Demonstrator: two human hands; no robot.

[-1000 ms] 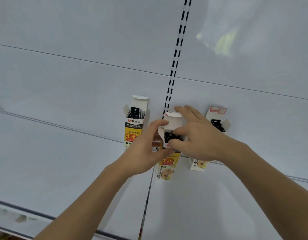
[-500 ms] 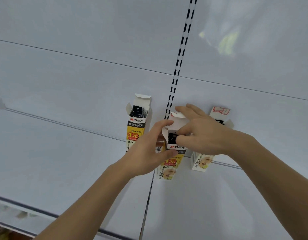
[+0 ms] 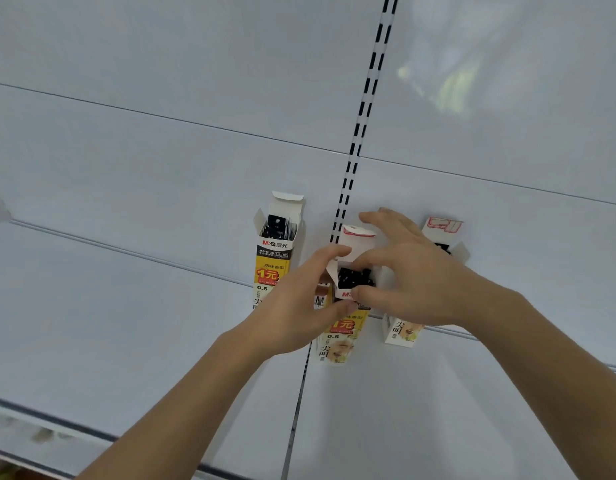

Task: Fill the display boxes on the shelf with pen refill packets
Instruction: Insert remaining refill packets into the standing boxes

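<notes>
Three tall display boxes stand on a white shelf (image 3: 126, 323), close to the back panel (image 3: 195, 168). The left box (image 3: 272, 263) stands alone with its top flap up, and black refill packets (image 3: 277, 226) show in its opening. The middle box (image 3: 341, 327) is between both hands. The left hand (image 3: 292, 306) grips this box from the left side, with the thumb on the front and the fingers curled around its upper part. The right hand (image 3: 414, 275) is over the open top; its thumb and first finger are pressed near the dark packets (image 3: 355, 277) inside, but I cannot tell if they pinch one. The right box (image 3: 403, 332) is partly hidden behind the right hand, with its flap open.
</notes>
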